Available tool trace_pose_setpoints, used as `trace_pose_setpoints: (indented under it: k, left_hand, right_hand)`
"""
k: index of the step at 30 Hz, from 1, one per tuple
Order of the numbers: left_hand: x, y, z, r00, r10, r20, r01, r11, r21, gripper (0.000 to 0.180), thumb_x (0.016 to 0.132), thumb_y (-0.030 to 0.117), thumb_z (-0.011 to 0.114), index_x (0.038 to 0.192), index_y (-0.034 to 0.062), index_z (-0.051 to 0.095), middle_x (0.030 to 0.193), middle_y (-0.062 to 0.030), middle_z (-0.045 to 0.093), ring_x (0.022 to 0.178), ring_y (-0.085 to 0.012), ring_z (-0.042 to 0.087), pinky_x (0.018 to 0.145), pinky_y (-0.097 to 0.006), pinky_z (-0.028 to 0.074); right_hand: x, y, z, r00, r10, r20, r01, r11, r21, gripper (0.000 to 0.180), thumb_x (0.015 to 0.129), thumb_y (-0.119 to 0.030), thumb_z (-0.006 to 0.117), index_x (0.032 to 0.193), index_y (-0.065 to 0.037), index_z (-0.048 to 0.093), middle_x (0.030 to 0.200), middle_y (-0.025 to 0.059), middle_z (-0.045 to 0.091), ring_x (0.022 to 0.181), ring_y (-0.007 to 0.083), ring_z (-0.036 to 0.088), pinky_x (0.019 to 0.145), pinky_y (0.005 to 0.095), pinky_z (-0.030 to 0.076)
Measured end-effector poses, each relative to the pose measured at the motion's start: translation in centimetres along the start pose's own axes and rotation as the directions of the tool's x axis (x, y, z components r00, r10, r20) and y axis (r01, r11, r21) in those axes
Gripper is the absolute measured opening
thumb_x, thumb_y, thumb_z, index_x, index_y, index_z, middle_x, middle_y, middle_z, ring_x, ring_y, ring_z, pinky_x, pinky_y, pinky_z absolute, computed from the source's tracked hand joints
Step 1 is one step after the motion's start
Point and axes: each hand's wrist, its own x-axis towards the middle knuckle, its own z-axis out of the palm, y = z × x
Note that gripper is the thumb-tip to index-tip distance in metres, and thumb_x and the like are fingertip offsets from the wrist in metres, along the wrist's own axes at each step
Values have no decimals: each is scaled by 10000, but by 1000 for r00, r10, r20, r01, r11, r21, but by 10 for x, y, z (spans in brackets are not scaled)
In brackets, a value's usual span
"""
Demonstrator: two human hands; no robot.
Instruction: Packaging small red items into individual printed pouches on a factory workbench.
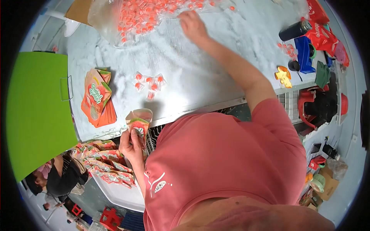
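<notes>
Pouch (138, 122) in the left hand (131, 144) looks like a light stand-up packet of thin printed film, orange and green, held just off the near edge of the pale worktable (216, 69), close to the person's chest. Its mouth gapes open and points up and away toward the table, so its long axis runs roughly from the palm out toward the tabletop, a little tilted. The left fingers are wrapped around its lower half and closed on it; that low grip seems sensible, since film like this is probably slippery and crumples easily, and pinching near the mouth would likely shut the opening. Far across the table, the right hand (191, 24) reaches into the heap of small orange wrapped sweets (142, 17) spilling from a clear plastic bag; the fingers curl down among them, but whether they have closed on any I cannot tell. These sweets look small, light and slick in their wrappers, best gathered as a loose handful. A few loose ones (150, 84) lie on the table between, and a stack of flat pouches (98, 98) sits just beside the green board (36, 115)
</notes>
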Motion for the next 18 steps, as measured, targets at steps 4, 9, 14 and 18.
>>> trace_pose_setpoints:
  k: [4,9,14,18]
  left_hand:
    - [10,11,7,999,-30,43,32,998,-55,126,956,93,621,945,-28,651,678,-26,547,639,-68,445,578,-237,396]
    - [9,1,12,1000,15,25,-15,1000,-16,132,961,85,612,917,-37,634,668,-20,536,623,-64,430,554,-232,374]
    - [11,-2,16,997,-33,67,36,998,-42,124,965,79,603,908,-26,638,656,-3,529,594,-49,421,519,-218,347]
    - [12,-2,18,993,-82,80,87,994,-63,105,938,70,620,923,-28,653,651,-60,504,569,-105,421,523,-254,377]
  right_hand:
    - [10,64,-2,929,-205,310,281,933,-224,305,817,-36,608,1120,-26,645,1175,134,609,1128,320,559,962,399,473]
    - [-43,14,-10,963,-155,221,190,971,-145,315,829,-17,574,1137,-6,637,1223,159,593,1166,338,537,1006,410,451]
    - [-105,-79,-11,953,-103,284,13,953,303,335,839,6,566,1167,-3,629,1269,181,563,1220,342,508,1044,437,426]
    - [-107,-141,-17,898,-273,344,170,939,299,325,852,12,561,1171,7,621,1304,172,534,1204,339,520,1038,418,438]
